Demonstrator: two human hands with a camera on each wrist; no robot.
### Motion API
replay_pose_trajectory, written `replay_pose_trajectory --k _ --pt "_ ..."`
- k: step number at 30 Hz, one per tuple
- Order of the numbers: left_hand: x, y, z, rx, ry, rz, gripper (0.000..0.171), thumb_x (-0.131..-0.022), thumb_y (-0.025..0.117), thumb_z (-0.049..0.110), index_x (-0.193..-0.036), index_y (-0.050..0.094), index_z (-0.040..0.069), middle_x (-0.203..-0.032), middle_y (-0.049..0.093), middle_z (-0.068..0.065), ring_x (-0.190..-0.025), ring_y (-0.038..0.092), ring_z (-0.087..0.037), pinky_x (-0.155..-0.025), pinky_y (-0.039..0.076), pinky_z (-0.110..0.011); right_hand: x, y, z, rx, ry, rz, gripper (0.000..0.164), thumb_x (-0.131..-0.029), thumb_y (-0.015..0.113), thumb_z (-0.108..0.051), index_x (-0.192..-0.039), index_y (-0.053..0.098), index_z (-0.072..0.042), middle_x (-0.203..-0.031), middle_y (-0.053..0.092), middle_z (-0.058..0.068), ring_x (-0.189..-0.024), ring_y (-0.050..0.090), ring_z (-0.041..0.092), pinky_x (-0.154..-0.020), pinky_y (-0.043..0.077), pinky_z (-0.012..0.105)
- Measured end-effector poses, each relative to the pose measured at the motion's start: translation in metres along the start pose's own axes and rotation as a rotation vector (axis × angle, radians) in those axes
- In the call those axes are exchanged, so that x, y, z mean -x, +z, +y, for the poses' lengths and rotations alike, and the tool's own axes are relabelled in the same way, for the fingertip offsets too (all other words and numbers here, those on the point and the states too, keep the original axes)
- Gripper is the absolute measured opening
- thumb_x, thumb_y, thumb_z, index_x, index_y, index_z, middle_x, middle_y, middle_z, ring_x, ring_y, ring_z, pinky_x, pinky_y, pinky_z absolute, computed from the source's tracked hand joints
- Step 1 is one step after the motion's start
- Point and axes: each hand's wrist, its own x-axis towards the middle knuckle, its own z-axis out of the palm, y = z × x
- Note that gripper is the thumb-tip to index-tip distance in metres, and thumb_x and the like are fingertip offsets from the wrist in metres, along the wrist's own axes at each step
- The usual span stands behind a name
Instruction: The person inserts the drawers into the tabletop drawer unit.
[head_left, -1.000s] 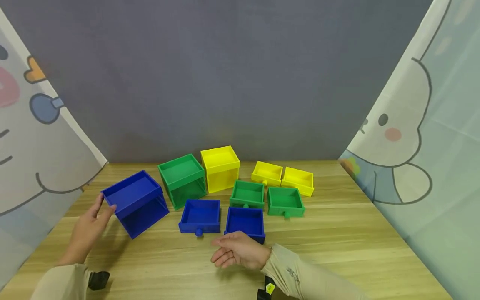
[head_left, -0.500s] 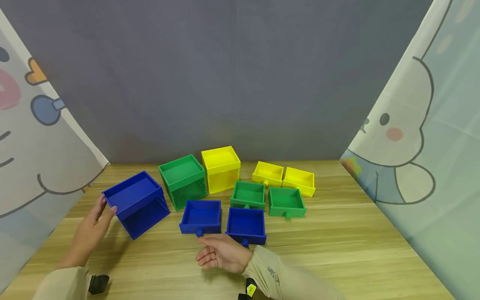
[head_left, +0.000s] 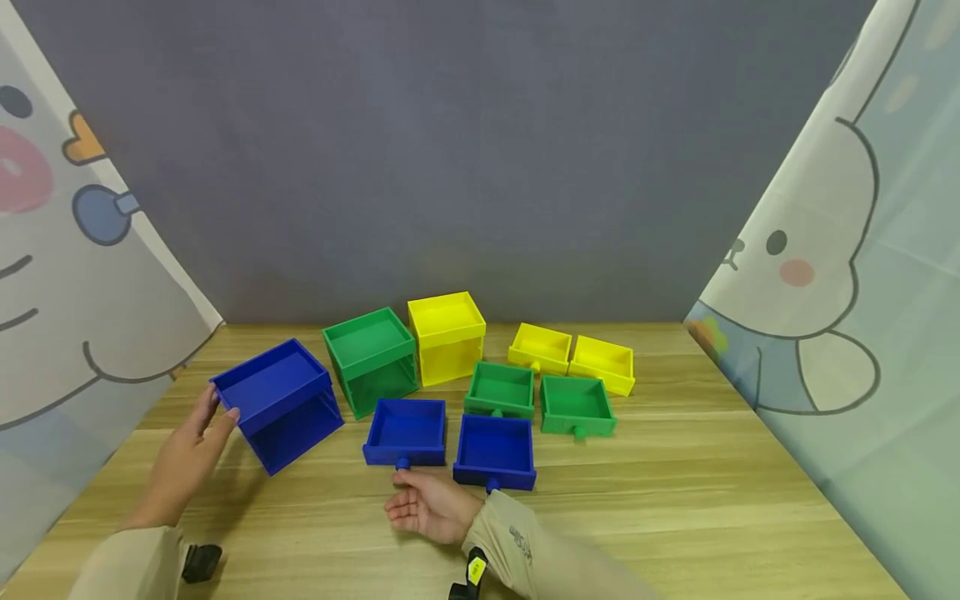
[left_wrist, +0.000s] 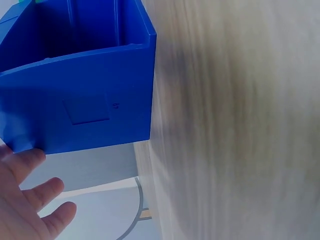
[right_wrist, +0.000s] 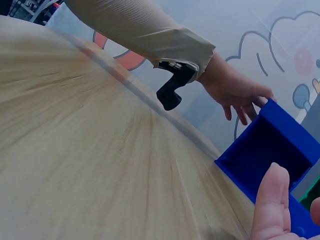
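A blue drawer cabinet (head_left: 272, 392) with an open front stands at the left, turned at an angle. My left hand (head_left: 183, 458) holds its left side, thumb at the front top edge and fingers toward the back edge. In the left wrist view two fingers (left_wrist: 55, 200) are clear of the cabinet's side wall (left_wrist: 90, 110). A blue drawer (head_left: 407, 429) lies in front of the cabinets, knob toward me. By its knob (head_left: 402, 463) is my right hand (head_left: 433, 504), fingers loosely bent. In the right wrist view a finger (right_wrist: 272, 200) is raised near the knob, apparently without gripping it.
A second blue drawer (head_left: 495, 450) lies just right. Green (head_left: 369, 342) and yellow (head_left: 447, 321) cabinets stand behind. Two green drawers (head_left: 501, 390) and two yellow drawers (head_left: 540, 346) lie at the right. A grey backdrop (head_left: 480, 167) and printed side cloths (head_left: 810, 275) border the wooden table (head_left: 675, 500).
My right hand has moved left, from in front of the right blue drawer to the knob of the left one. My left hand keeps its hold on the blue cabinet.
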Motion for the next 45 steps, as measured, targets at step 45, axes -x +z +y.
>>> replay_pose_trajectory --k 45 --pt "-0.013 -0.010 -0.008 0.065 0.024 -0.150 0.079 -0.104 0.034 0.035 -0.145 -0.028 0.008 -0.148 -0.004 -0.040 -0.132 -0.001 -0.062 -0.097 0.011 -0.076 -0.013 0.010 0.006 -0.001 -0.126 0.233 0.025 -0.104 0.038 -0.022 -0.084 0.049 -0.014 -0.061 0.056 -0.002 -0.053 0.054 0.006 -0.052 0.047 0.017"
